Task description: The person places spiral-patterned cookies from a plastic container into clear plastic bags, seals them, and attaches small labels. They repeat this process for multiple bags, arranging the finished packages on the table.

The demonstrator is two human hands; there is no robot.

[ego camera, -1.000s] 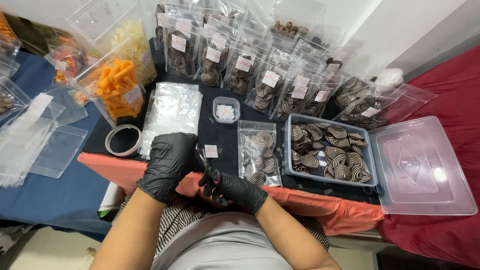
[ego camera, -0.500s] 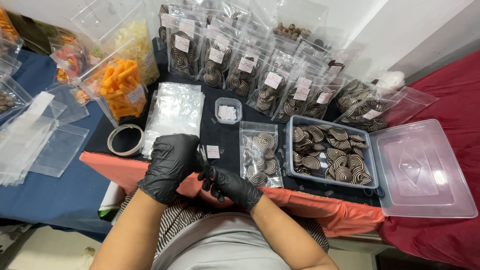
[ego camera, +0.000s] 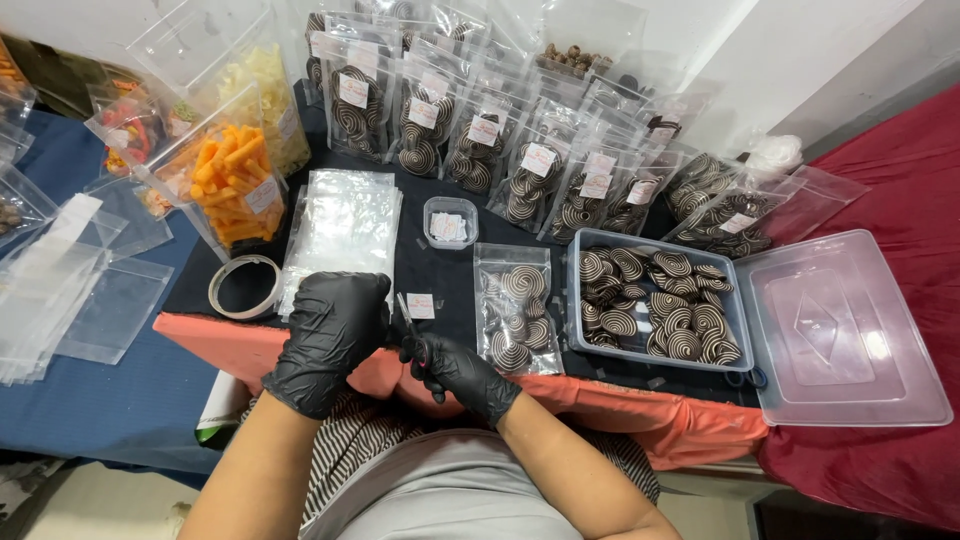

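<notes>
Both my hands wear black gloves and meet at the table's front edge. My left hand (ego camera: 332, 335) is curled, knuckles up, and whatever its fingers hold is hidden. My right hand (ego camera: 462, 372) pinches a thin dark tool (ego camera: 408, 314) that points up between the two hands. A small white label (ego camera: 421, 305) lies on the black cloth just beyond the tool's tip. Right of my hands lies a clear bag of brown-and-white swirl cookies (ego camera: 515, 320).
An open grey-blue box of swirl cookies (ego camera: 650, 300) stands at the right beside its clear lid (ego camera: 850, 335). Behind the hands are a stack of empty clear bags (ego camera: 340, 230), a small box of labels (ego camera: 450, 222), a tape roll (ego camera: 245, 286), an orange snack bag (ego camera: 235, 185) and rows of packed cookie bags (ego camera: 480, 140).
My right hand has crept a little up and left toward my left hand with the thin tool. Everything on the table stays where it was.
</notes>
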